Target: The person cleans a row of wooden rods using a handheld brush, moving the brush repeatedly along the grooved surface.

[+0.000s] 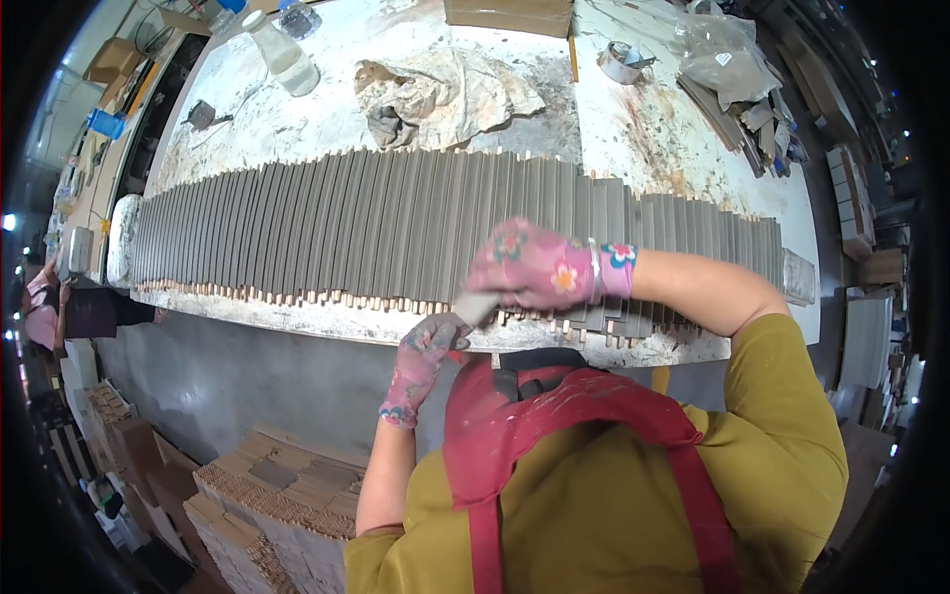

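A long row of grey-brown slats (pixel 327 228) lies side by side across the table, with pale, wood-coloured ends sticking out along both edges. My right hand (pixel 544 265), in a pink floral glove, is over the near part of the row, right of its middle. Its fingers are closed on the upper end of a pale grey flat piece (pixel 477 308), whose exact kind I cannot make out. At the table's near edge, my left hand (pixel 424 351), gloved in pink with greyed fingers, has its fingers closed at the lower end of that piece.
On the stained white table (pixel 683 148) lie a crumpled cloth (pixel 445 94), a clear bottle (pixel 282 57), a small dark tool (pixel 206 115), a tape roll (pixel 623 63) and a plastic bag (pixel 727 59). Cardboard stacks (pixel 287 505) stand on the floor at lower left. Another person (pixel 89 315) is at far left.
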